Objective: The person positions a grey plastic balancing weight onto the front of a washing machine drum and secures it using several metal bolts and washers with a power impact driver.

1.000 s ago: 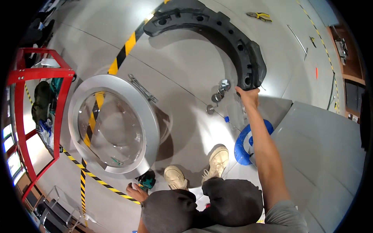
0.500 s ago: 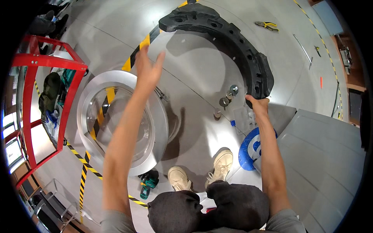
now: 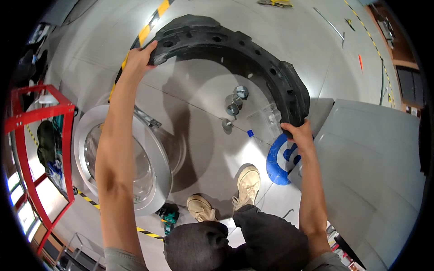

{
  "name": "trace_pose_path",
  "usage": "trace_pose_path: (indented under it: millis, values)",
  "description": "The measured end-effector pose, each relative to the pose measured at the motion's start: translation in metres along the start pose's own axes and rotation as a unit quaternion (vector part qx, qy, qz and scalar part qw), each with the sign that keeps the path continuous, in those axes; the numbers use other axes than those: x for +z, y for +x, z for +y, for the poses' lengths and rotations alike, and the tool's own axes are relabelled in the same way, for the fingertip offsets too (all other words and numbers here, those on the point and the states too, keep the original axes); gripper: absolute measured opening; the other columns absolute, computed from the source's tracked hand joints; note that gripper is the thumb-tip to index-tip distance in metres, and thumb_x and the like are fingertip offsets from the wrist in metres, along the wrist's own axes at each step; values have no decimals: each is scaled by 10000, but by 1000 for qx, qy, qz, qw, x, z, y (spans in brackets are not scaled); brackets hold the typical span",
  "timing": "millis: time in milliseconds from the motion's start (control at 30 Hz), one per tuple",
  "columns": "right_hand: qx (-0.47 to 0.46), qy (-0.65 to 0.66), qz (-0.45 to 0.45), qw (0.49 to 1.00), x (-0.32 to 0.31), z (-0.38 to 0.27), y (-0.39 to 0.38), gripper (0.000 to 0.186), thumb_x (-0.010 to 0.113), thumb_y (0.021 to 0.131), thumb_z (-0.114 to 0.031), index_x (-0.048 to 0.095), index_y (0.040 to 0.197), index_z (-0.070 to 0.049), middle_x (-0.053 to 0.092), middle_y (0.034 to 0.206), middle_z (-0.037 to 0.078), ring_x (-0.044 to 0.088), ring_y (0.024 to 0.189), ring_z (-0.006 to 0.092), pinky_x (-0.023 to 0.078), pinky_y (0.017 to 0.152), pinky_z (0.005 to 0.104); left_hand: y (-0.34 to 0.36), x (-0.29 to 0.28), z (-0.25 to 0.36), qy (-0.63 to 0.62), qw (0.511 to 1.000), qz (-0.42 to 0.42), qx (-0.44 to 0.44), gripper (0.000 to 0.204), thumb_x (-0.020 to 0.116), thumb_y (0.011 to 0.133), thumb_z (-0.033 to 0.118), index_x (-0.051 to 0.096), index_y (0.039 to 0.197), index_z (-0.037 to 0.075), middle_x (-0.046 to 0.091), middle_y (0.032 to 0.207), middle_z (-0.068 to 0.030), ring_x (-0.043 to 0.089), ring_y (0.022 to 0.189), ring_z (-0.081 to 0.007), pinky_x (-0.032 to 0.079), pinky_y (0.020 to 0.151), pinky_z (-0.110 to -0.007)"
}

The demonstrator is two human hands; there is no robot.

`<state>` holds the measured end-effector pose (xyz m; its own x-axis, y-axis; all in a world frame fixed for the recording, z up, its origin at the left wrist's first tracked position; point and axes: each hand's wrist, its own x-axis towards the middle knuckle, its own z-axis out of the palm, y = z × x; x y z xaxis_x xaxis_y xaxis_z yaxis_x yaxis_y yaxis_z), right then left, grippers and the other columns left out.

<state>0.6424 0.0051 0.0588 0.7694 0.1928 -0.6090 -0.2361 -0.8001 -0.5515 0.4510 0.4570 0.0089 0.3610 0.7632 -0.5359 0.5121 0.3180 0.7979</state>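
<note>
My left hand (image 3: 141, 58) is closed on the left end of a large black curved piece (image 3: 239, 49) with holes along it. My right hand (image 3: 296, 133) grips the piece's other end. Below and left, beside my left forearm, lies a silver ring door (image 3: 162, 176) with a clear bowl (image 3: 142, 178) and a metal wrench (image 3: 147, 118). Several round metal discs (image 3: 242, 91) are on the floor inside the curve, near a clear plastic box (image 3: 264, 117) and a small blue piece (image 3: 250, 133). A blue round shape (image 3: 273, 167) lies below my right hand.
A red frame (image 3: 27, 153) stands left, with a green cordless drill (image 3: 169, 217) by my shoes. A large grey panel (image 3: 370, 167) occupies the right. Pliers (image 3: 275, 2), a metal rod (image 3: 330, 25) and an orange strip (image 3: 360, 63) lie farther off, near striped floor tape (image 3: 147, 29).
My left hand has risen from low on the left to the piece's left end and closed on it. The piece and my right hand sit lower in the view.
</note>
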Motion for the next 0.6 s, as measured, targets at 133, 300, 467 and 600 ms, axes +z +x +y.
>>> trace_pose_path:
  millis: [133,300,467,600]
  values:
    - [23,-8,31,999,-44,-23,3,658,800,654,-271,519,1163,38,637,1015,138,640,874,223,523,674,316,-21,6,18,34,999,16,-4,564,669,840,330,529,1135,-129,615,995,-149,647,742,-191,569,574,-296]
    - [-34,-83,55,994,-95,-65,43,700,764,672,-386,556,1159,72,648,985,169,631,852,226,514,647,309,-55,22,84,164,981,45,88,472,524,877,359,563,1151,-23,598,838,-143,612,547,-181,536,520,-284]
    - [-117,-188,113,969,-124,-107,77,793,718,662,-522,581,1126,107,640,964,202,637,809,241,512,564,302,-31,32,121,278,953,31,117,534,428,884,456,605,1069,-13,585,692,-107,562,481,-143,481,505,-267]
    - [-176,-227,106,952,-143,-134,110,765,660,694,-598,623,1030,89,630,841,158,628,704,225,522,560,301,12,23,133,259,949,64,165,484,500,875,485,606,874,13,592,699,-74,566,577,-130,464,548,-274]
